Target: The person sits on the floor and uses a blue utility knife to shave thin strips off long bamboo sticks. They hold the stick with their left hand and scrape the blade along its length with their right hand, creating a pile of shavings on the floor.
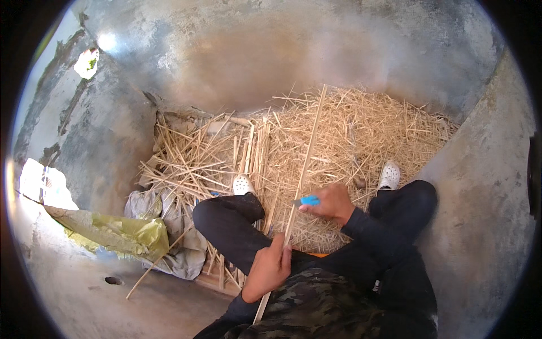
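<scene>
A long, pale strip of wood or bamboo (310, 144) runs slantwise from my lap toward the far wall. My left hand (266, 270) is closed around its near part, close to my body. In my right hand (334, 202) is a small knife (309, 200) with a bright blue handle, the fingers wrapped around it. Its short grey blade lies across the strip at about mid-length, and seems to touch it. Part of the handle is hidden inside my fist.
Curly shavings (389, 127) are heaped ahead and to the right. Loose split sticks (192, 147) lie at the left, near a yellow-green sack (130, 233) and a whitish sack (189, 257). White clogs (243, 184) are on my feet. A concrete wall (271, 51) rises beyond.
</scene>
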`<state>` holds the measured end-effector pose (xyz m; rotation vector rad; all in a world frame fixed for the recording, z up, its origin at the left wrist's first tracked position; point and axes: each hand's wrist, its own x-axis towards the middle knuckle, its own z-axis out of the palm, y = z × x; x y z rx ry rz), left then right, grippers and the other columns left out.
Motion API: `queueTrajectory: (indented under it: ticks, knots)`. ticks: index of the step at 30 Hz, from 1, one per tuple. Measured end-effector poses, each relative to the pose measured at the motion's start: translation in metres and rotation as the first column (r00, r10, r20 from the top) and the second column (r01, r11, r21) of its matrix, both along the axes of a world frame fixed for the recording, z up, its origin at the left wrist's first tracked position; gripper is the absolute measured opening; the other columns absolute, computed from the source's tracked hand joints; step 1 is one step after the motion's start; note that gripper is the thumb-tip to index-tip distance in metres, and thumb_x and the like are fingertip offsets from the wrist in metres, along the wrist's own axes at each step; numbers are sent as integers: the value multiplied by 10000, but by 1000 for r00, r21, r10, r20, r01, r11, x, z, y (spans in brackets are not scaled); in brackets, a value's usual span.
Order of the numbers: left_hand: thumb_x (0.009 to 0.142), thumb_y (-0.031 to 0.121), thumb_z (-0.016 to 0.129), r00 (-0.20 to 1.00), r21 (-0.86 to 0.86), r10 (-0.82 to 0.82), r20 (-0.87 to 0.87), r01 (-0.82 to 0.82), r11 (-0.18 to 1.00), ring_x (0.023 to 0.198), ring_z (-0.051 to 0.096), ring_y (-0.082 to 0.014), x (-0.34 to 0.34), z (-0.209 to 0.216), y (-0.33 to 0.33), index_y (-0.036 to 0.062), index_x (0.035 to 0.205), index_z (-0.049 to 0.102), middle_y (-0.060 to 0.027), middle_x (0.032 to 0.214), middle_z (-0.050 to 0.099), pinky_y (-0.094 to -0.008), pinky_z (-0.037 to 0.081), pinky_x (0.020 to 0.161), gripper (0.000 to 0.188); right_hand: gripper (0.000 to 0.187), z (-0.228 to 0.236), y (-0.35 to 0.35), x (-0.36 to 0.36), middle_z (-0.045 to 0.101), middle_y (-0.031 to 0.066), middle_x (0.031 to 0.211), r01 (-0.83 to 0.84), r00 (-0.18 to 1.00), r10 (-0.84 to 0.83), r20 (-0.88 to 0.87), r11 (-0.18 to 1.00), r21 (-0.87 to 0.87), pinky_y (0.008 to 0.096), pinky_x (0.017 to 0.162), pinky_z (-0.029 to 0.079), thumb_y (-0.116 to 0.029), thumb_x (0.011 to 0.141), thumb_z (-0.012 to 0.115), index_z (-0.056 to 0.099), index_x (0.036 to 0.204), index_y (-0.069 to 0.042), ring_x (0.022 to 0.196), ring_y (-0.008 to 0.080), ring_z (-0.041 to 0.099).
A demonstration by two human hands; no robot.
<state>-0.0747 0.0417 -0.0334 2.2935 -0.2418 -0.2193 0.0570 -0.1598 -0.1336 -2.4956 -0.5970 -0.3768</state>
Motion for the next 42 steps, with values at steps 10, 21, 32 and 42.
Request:
queueTrajectory:
  ticks: [10,21,32,42]
  knots:
    - [939,84,490,983,-5,-151,-109,151,989,638,599,-430,-33,12,2,19,1066,470,-215,647,564,-441,440,528,145,801,-3,-100,120,532,109,524,485,837,-485,-253,872,-66,427,455,414,-768,835,392,623,649,-23,476,265,552]
    - [937,113,497,998,-153,24,-66,-34,988,736,602,-453,-2,-13,7,27,1259,472,-254,764,592,-420,472,600,335,629,6,-32,34,573,119,530,-55,991,61,-123,997,58,427,486,444,-700,809,513,696,680,-112,494,309,582]
    - [924,91,496,1000,-196,-4,19,7,980,810,585,-474,-2,-2,3,7,1322,432,-291,821,589,-398,476,633,412,790,24,-9,2,525,113,453,30,989,-31,-145,999,-12,396,444,436,-813,762,432,649,581,-75,440,288,578]
    - [917,82,513,999,-39,32,20,-31,999,685,645,-384,7,8,3,-25,1321,454,-282,839,598,-323,477,628,423,771,29,-2,22,483,92,413,-103,983,102,152,995,2,389,407,383,-832,698,499,609,516,-91,363,251,501]
